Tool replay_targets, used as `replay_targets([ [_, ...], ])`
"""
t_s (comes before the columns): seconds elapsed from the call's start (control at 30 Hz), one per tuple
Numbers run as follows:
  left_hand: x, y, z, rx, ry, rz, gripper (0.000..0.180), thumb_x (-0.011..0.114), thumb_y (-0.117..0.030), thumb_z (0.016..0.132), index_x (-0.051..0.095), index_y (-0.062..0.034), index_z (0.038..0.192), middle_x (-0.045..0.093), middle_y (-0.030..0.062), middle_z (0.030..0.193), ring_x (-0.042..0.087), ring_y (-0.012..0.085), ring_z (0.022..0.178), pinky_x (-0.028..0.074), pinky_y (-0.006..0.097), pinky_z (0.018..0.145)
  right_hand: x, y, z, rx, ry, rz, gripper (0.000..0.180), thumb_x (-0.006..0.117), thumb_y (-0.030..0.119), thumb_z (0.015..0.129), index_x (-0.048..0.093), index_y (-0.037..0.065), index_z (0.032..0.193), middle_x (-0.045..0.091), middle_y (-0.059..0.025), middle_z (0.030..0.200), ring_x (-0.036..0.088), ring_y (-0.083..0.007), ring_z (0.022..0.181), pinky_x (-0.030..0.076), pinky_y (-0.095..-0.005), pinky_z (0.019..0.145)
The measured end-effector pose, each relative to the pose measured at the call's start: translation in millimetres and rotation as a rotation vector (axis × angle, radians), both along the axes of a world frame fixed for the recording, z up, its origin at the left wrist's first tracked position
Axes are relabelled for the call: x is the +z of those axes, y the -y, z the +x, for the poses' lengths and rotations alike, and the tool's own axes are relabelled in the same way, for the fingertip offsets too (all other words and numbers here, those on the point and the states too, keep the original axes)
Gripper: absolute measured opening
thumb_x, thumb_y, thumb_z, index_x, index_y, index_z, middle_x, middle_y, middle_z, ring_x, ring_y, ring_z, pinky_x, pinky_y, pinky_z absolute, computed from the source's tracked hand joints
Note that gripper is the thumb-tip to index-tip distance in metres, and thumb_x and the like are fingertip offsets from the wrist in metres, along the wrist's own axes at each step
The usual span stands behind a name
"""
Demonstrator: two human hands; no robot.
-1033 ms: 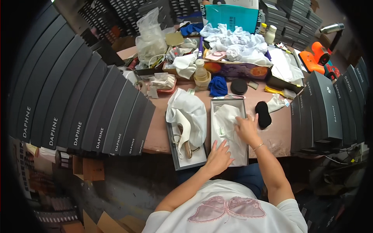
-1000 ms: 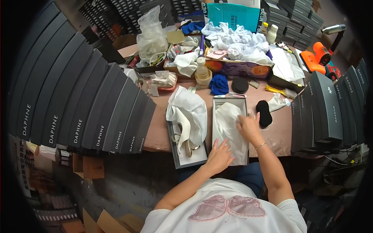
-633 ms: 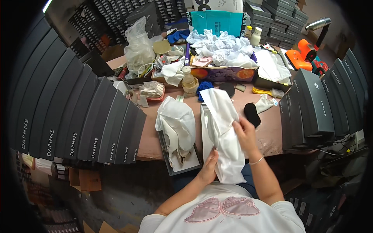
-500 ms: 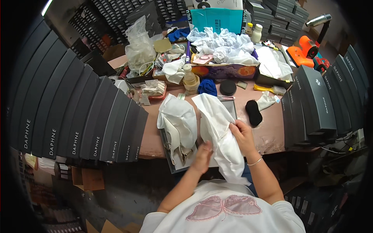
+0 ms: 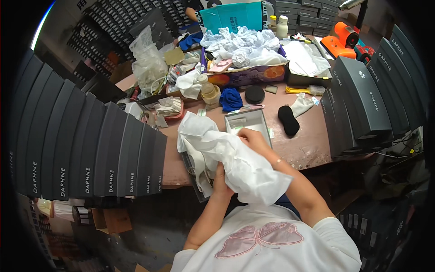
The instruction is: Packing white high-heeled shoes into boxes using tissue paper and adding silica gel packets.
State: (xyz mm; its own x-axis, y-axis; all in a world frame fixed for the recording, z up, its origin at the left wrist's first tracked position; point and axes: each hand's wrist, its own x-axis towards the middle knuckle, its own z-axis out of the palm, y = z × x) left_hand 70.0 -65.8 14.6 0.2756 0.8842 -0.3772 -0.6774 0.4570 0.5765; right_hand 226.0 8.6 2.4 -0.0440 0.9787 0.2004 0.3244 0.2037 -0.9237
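Note:
A long bundle of crumpled white tissue paper (image 5: 240,163) lies slantwise over an open grey shoebox (image 5: 248,119); what is inside the paper, if anything, is hidden. My left hand (image 5: 221,182) grips its near-left side, thumb up and fingers beneath the paper. Beyond the bundle, my right hand (image 5: 255,141) is over the box with curled fingers. Its fingertips are partly covered by the paper, so what they pinch cannot be made out. In the box's left part rests a pale shoe (image 5: 198,164), partly hidden under white paper.
Dark shoeboxes are stacked at left (image 5: 95,149) and right (image 5: 358,99). Farther back are a purple carton (image 5: 247,76) of crumpled paper, a glue bottle (image 5: 209,93), a blue cloth (image 5: 231,99), a round black tin (image 5: 254,94), a black pad (image 5: 288,120) and a yellow-handled brush (image 5: 304,90).
The tissue bundle has swung left across the box and now slants over the shoe. My left hand has taken hold of it. My right hand has shifted left and away from me, uncovering the box's far corner.

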Motion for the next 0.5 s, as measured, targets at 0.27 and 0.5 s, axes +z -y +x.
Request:
replay_targets([
  [0.27, 7, -20, -22, 0.262, -0.044, -0.032, 0.047, 0.054, -0.035, 0.091, 0.048, -0.0073, 0.128, 0.056, 0.0058, 0.123, 0.055, 0.0216, 0.113, 0.046, 0.038, 0.096, 92, 110, 34, 0.206, -0.319, -0.320, 0.019, 0.054, 0.016, 0.094, 0.063, -0.001, 0.094, 0.059, -0.0018, 0.070, 0.053, -0.0073, 0.059, 0.044, -0.0209, 0.053],
  [0.5, -2, -12, -30, 0.356, -0.160, 0.141, 0.050, 0.062, -0.027, 0.089, 0.045, -0.0063, 0.132, 0.055, 0.0065, 0.124, 0.054, 0.0213, 0.114, 0.044, 0.037, 0.098, 52, 109, 38, 0.309, -0.379, -0.469, 0.018, 0.052, 0.013, 0.094, 0.061, -0.003, 0.098, 0.063, -0.0061, 0.080, 0.061, -0.0138, 0.073, 0.048, -0.0266, 0.063],
])
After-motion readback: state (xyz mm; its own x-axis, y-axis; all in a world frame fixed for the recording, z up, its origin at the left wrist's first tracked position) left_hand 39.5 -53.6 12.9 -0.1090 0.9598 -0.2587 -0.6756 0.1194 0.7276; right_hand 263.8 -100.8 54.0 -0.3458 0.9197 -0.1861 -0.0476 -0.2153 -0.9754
